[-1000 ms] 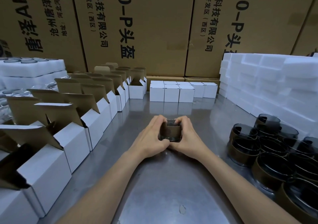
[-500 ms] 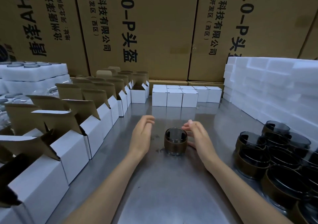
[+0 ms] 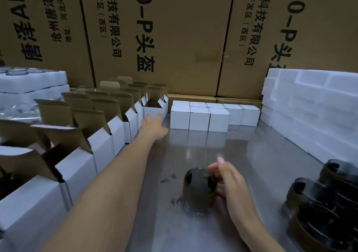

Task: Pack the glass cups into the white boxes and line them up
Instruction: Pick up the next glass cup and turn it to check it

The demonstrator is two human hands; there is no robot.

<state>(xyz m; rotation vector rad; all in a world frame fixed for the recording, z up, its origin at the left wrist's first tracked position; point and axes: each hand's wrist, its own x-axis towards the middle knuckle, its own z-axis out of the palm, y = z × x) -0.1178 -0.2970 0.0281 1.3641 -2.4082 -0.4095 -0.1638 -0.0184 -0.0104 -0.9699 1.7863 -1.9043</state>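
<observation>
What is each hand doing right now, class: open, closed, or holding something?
Left hand: open, fingers spread, reaching toward the open white box, holding nothing.
Right hand: open, fingers loosely curved beside the glass cup, not gripping it.

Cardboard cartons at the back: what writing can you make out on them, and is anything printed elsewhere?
Middle carton: ".0-P头盔", beside it "科技有限公司" and "(西区)".
Right carton: "信科技有限公司", "(西区)"; at its right edge "4.0-P头", cut off.
Left carton: upside-down print, too blurred to read surely.
White boxes, foam, cup: no text visible.
</observation>
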